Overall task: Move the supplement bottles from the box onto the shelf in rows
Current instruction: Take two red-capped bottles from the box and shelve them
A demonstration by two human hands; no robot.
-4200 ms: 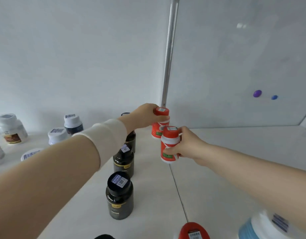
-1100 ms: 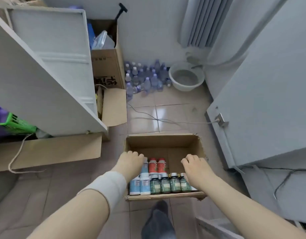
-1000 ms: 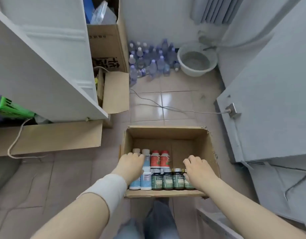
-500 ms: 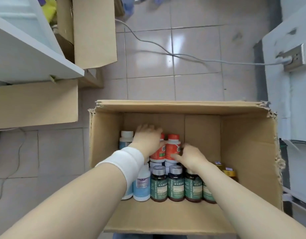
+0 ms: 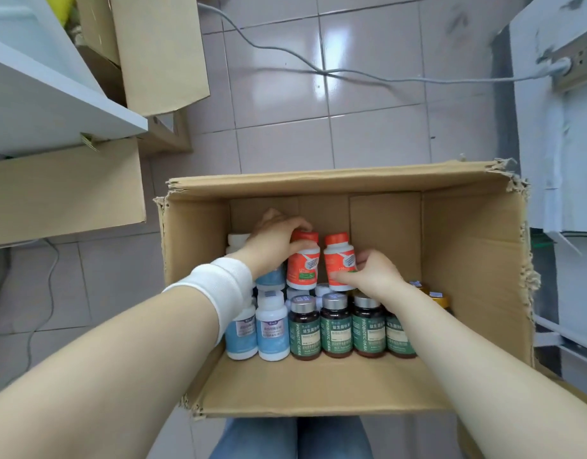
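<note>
Okay, open cardboard box (image 5: 470, 266) on tiled floor (image 5: 285, 94), filling the 6 o'clock half of the view. Left hand (image 5: 272, 241), with white wristband (image 5: 219, 293), has its fingers curled over the cap and side of left red bottle (image 5: 303, 270), gripping it. Right hand (image 5: 376, 276) pinches right red bottle (image 5: 340, 256) low on its label. Both red bottles are upright, side by side, mid-box; cannot tell if they are off the box bottom. Four dark green-label bottles (image 5: 336, 326) stand in a row at their 6 o'clock, white-and-blue bottles (image 5: 272, 329) at 8 o'clock. Yellow-capped bottles (image 5: 438, 299) are at 4 o'clock of the right hand. Grey cable (image 5: 401, 79) crosses the floor at 12 o'clock to wall socket (image 5: 580, 61) at 2 o'clock.
</note>
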